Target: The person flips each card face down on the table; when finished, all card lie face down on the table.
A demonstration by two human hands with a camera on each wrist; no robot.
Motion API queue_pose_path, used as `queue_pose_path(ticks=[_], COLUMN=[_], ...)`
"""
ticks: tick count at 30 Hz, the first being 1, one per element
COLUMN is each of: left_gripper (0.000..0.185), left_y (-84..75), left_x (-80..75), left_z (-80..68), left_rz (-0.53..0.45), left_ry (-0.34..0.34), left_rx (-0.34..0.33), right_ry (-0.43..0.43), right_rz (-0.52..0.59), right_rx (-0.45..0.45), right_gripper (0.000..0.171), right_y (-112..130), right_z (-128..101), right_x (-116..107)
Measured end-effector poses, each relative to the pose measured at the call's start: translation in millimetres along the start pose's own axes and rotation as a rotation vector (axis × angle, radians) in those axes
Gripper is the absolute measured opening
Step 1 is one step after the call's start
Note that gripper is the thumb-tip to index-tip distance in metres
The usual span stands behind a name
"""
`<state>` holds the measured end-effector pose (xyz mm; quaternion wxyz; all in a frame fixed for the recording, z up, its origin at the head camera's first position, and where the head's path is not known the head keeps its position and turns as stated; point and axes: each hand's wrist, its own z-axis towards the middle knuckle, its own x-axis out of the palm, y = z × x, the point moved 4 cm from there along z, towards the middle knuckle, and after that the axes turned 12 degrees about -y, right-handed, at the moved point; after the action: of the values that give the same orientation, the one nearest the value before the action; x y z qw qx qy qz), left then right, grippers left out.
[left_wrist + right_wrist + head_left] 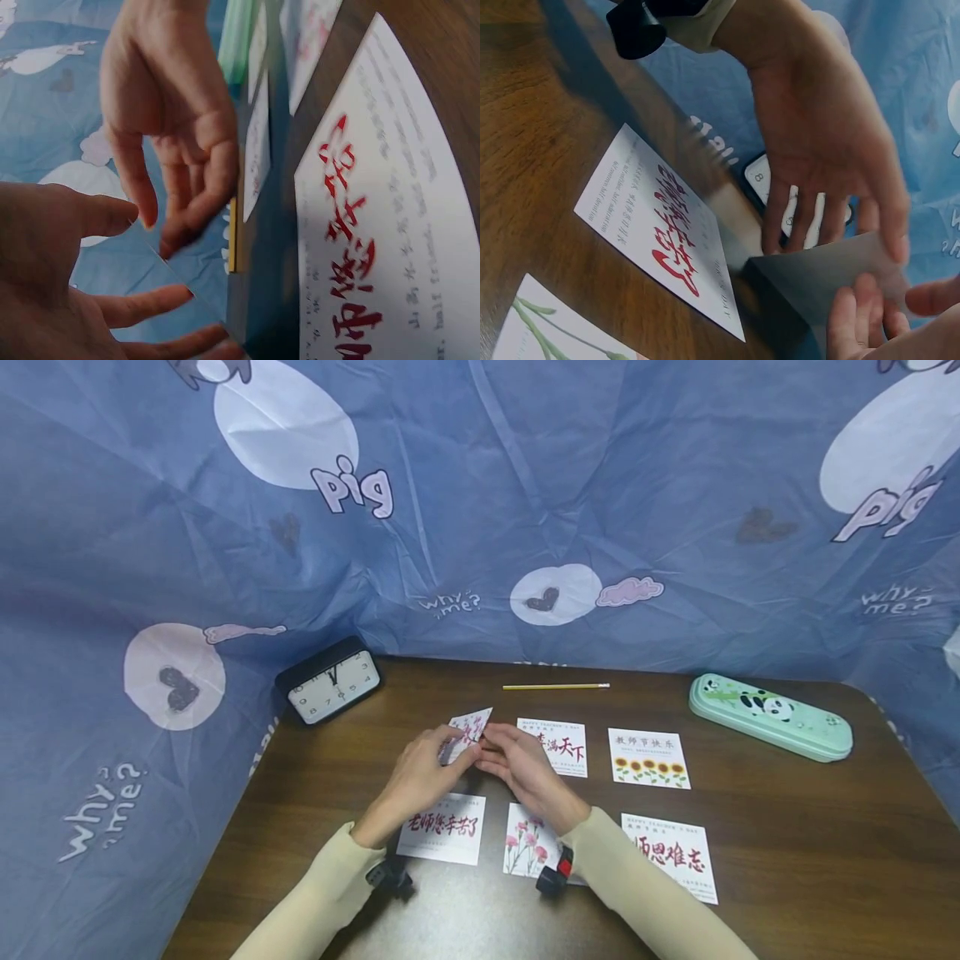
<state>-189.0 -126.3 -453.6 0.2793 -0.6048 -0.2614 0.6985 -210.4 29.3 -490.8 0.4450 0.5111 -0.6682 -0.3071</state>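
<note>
My left hand (420, 768) pinches a small white card (474, 727) with red writing, tilted up off the table between thumb and fingers. My right hand (528, 768) is beside it, its loosely bent fingers at the card's plain back (802, 274) in the right wrist view, thumb apart from them. Edge-on, the held card looks like a thin line in the left wrist view. Below the hands lie a card with red characters (442, 839) and a carnation card (525, 843), partly under the right wrist. Just beyond the right hand lies another red-lettered card (566, 752), partly covered.
A sunflower card (648, 764) and a red-lettered card (675, 860) lie to the right. At the back are a black clock (330, 681), a yellow pencil (555, 687) and a green panda pencil case (772, 718). A blue printed cloth (465, 527) hangs behind the wooden table (300, 827).
</note>
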Motion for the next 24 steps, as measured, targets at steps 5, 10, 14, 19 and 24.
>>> queue_pose_path(ticks=[5, 10, 14, 19, 24], left_gripper=[0.033, 0.027, 0.026, 0.031, 0.034], left_y=[-4.9, -8.1, -8.8, -7.4, 0.9], left_x=[-3.8, -9.3, -12.7, -18.5, -25.8], left_z=[-0.1, 0.2, 0.7, 2.1, 4.6], left_rz=[-0.196, -0.378, -0.500, -0.576, -0.564], left_ry=[-0.026, -0.081, -0.106, -0.156, -0.225], left_rx=[0.024, 0.040, 0.030, 0.014, -0.031], right_ry=[0.033, 0.030, -0.015, -0.076, -0.100], right_rz=[-0.035, -0.055, -0.079, -0.098, -0.071], right_rx=[0.024, 0.039, 0.055, 0.046, 0.031], right_gripper=[0.042, 0.061, 0.069, 0.066, 0.057], right_y=[-4, -5, -5, -4, -3], right_z=[-2, -4, -4, -3, -2], right_x=[4, 4, 3, 0, -3])
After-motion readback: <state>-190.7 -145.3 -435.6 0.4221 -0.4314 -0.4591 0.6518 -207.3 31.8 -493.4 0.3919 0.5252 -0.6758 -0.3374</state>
